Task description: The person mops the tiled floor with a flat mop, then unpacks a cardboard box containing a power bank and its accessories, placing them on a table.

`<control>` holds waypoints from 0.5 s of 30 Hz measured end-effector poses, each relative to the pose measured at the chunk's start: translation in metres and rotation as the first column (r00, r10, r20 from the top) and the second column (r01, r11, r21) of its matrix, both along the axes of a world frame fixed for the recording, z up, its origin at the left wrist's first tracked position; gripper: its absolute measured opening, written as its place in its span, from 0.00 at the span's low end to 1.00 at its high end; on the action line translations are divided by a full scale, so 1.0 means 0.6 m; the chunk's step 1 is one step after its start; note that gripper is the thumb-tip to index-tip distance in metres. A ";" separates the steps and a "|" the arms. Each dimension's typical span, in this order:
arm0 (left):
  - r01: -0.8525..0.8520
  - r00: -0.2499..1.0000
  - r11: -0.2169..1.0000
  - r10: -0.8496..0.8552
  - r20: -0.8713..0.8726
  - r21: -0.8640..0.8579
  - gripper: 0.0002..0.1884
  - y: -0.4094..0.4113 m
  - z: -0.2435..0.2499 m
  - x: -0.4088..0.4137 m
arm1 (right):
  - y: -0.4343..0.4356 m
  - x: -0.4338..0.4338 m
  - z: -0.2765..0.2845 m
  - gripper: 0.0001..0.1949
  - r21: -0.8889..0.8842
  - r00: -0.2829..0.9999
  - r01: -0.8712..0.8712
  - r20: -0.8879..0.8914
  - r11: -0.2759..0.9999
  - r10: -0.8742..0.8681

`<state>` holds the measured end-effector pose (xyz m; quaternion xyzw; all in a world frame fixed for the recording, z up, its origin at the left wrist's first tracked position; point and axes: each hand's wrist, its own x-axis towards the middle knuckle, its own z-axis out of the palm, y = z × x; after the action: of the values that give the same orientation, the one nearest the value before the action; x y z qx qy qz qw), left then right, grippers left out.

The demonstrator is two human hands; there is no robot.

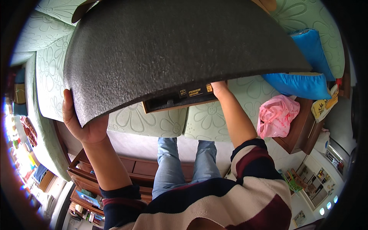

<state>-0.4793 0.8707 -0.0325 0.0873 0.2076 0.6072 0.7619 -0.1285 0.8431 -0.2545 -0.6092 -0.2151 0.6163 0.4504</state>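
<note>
A large black foam sheet (178, 49) spans the upper middle of the view, held up at an angle. My left hand (87, 128) grips its near left corner, the thumb lying along the edge and the other fingers beneath. Under the sheet's front edge shows part of a cardboard carton (145, 107) with a dark lining. Inside it stand black boxes (195, 91) bearing yellow writing. My right hand (220, 88) reaches under the sheet at the carton's right end. Its fingers are hidden, so I cannot tell whether it holds anything.
The carton rests on a pale green sofa (146, 120) with a flower pattern. Blue cushions (300, 84) lie to the right. A pink plastic bag (277, 116) sits beside a brown wooden cabinet (299, 126). Behind me stands a low wooden table (138, 166).
</note>
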 end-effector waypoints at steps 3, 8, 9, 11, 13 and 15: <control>0.001 1.000 1.000 -0.001 -0.004 -0.004 0.23 0.002 -0.002 0.010 | -0.008 0.017 -0.053 0.35 -0.036 0.981 -0.083 0.175 0.996 0.089; 0.015 1.000 1.000 -0.015 0.019 -0.006 0.23 -0.004 -0.005 0.016 | -0.004 -0.025 -0.027 0.42 -0.150 0.947 -0.253 0.164 0.956 0.277; 0.007 1.000 1.000 -0.007 0.007 -0.008 0.23 -0.006 -0.006 0.012 | 0.001 -0.040 0.010 0.41 -0.118 0.967 -0.247 0.039 0.962 0.253; 0.003 1.000 1.000 -0.003 -0.013 -0.005 0.23 -0.006 -0.009 0.007 | 0.003 -0.055 0.033 0.39 -0.106 0.975 -0.205 -0.106 0.973 0.194; -0.015 0.999 1.000 0.014 -0.029 -0.021 0.23 -0.005 -0.009 0.006 | -0.003 -0.059 0.003 0.37 -0.155 0.986 -0.154 -0.090 0.976 0.142; -0.017 1.000 1.000 0.017 -0.017 -0.024 0.22 -0.007 -0.009 0.002 | -0.006 -0.067 -0.005 0.36 -0.152 0.990 -0.131 -0.069 0.980 0.122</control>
<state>-0.4779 0.8666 -0.0378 0.0815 0.2220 0.6103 0.7560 -0.1685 0.8396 -0.2574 -0.6092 -0.1910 0.6763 0.3674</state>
